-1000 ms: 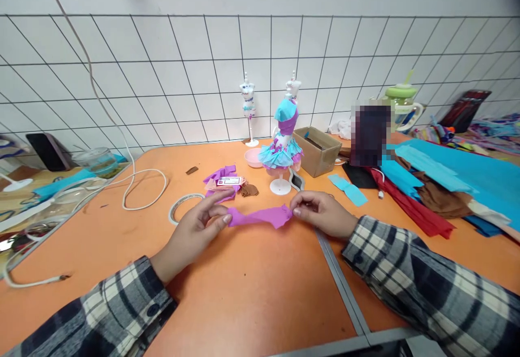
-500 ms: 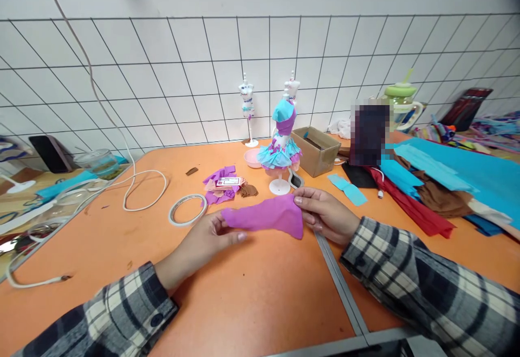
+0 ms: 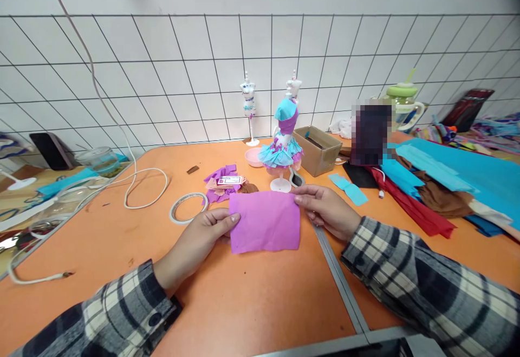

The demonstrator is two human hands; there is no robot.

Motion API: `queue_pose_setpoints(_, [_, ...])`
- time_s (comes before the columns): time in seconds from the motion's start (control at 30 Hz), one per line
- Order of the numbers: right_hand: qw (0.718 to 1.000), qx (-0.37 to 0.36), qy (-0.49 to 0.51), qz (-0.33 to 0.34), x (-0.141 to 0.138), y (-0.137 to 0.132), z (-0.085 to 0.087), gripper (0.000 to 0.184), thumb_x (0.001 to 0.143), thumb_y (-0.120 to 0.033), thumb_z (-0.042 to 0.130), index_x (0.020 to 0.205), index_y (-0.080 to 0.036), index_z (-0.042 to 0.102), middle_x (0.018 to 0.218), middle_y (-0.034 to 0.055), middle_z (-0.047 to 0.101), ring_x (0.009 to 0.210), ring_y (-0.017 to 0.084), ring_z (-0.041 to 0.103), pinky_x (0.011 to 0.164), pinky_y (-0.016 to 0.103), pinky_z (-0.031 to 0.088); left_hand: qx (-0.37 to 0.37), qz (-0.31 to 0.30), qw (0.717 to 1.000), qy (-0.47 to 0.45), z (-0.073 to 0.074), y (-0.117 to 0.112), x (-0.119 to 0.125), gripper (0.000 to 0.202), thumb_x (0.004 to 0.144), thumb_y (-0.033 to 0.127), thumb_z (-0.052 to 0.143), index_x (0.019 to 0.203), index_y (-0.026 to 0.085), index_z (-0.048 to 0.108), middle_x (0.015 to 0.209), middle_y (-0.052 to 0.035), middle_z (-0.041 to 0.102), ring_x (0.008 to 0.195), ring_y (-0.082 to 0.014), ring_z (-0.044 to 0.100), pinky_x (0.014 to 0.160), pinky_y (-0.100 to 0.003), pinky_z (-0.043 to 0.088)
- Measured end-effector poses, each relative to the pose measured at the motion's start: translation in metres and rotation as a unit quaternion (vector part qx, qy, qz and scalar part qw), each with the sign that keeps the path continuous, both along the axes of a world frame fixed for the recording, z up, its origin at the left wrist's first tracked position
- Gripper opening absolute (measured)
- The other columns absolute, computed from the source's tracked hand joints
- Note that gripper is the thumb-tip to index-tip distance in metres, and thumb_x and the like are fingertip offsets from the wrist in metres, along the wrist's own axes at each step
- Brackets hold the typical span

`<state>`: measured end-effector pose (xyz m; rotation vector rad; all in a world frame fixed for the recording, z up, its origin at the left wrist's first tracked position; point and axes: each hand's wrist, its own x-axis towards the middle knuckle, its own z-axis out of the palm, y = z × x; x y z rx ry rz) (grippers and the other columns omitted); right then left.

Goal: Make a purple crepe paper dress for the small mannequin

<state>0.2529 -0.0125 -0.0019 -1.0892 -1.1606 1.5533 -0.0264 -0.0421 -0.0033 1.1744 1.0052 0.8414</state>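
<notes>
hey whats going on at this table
Someone holds a purple sheet spread open: the left hand has its grip on one side, the right hand near the opposite upper corner. Beyond the sheet stands a mannequin dressed in blue and purple, beside a cardboard box. A tape roll lies near the left hand.

READABLE TEXT: none | white label (image 3: pixel 229 180) on the small packet (image 3: pixel 231 183) lying on purple and peach scraps (image 3: pixel 222 172): dark marks, print too small to make out | dark upright panel (image 3: pixel 370 134) at right: pixelated, any lettering hidden
</notes>
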Motion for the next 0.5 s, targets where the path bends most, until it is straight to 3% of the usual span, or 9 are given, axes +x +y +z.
queue_pose_setpoints(0.17, [0.998, 0.02, -0.056, -0.027, -0.0007, 0.0018, -0.0009, 0.04, 0.065, -0.039, 0.08, 0.094, -0.015, 0.068, 0.065, -0.003, 0.058, 0.041, 0.003, 0.034, 0.035, 0.018, 0.019, 0.005, -0.007, 1.0, 0.016, 0.0044, 0.0, -0.0004, 0.025, 0.082, 0.036, 0.073, 0.099, 0.019, 0.072, 0.09, -0.0045, 0.073, 0.079, -0.0162, 0.064, 0.072, -0.026, 0.051])
queue_pose_setpoints(0.33, [0.997, 0.027, -0.041, -0.053, -0.0006, 0.0019, 0.0023, 0.04, 0.063, -0.038, 0.081, 0.094, -0.015, 0.069, 0.064, -0.0032, 0.059, 0.042, 0.002, 0.03, 0.039, 0.02, 0.017, 0.022, -0.023, 0.997, 0.064, 0.008, -0.0013, 0.0015, 0.022, 0.078, 0.037, 0.076, 0.087, 0.017, 0.071, 0.073, -0.0001, 0.066, 0.059, -0.0104, 0.055, 0.055, -0.02, 0.044])
queue_pose_setpoints(0.43, [0.998, 0.024, -0.038, -0.052, -0.0011, 0.0018, 0.003, 0.041, 0.062, -0.037, 0.082, 0.094, -0.015, 0.069, 0.067, -0.0022, 0.061, 0.043, 0.003, 0.031, 0.04, 0.02, 0.019, 0.026, -0.007, 0.998, 0.055, 0.0051, -0.0007, 0.0016, 0.023, 0.078, 0.038, 0.076, 0.089, 0.019, 0.071, 0.075, -0.0002, 0.067, 0.063, -0.0124, 0.058, 0.059, -0.023, 0.047])
queue_pose_setpoints(0.5, [0.998, 0.028, -0.032, -0.047, -0.0016, 0.0015, 0.0033, 0.04, 0.063, -0.038, 0.082, 0.094, -0.016, 0.068, 0.068, -0.0022, 0.061, 0.044, 0.003, 0.033, 0.041, 0.02, 0.021, 0.043, 0.005, 0.998, 0.053, 0.0033, -0.0001, 0.002, 0.025, 0.079, 0.039, 0.075, 0.094, 0.019, 0.072, 0.086, -0.0032, 0.072, 0.075, -0.0168, 0.063, 0.07, -0.027, 0.051])
